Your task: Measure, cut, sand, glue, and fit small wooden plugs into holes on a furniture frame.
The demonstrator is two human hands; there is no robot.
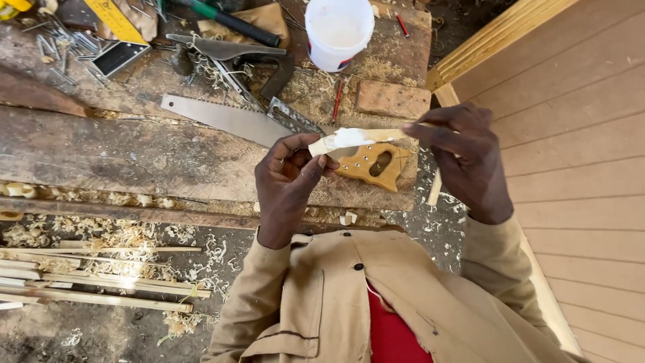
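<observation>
A short, thin strip of pale wood [359, 137] smeared with white paste is held level above the workbench. My left hand [287, 176] pinches its left end between thumb and fingers. My right hand [463, 156] grips its right end with the fingertips. Directly below the strip lies a handsaw [228, 119] with a wooden handle [373, 165]. My tan jacket sleeves and a red shirt fill the lower middle of the view.
A white plastic tub [338, 30] stands at the back of the worn bench [134, 154]. Nails, a square, a plane and shavings litter the back left. Thin wood strips [94, 282] lie on the ground at left. A large brown panel [578, 168] fills the right.
</observation>
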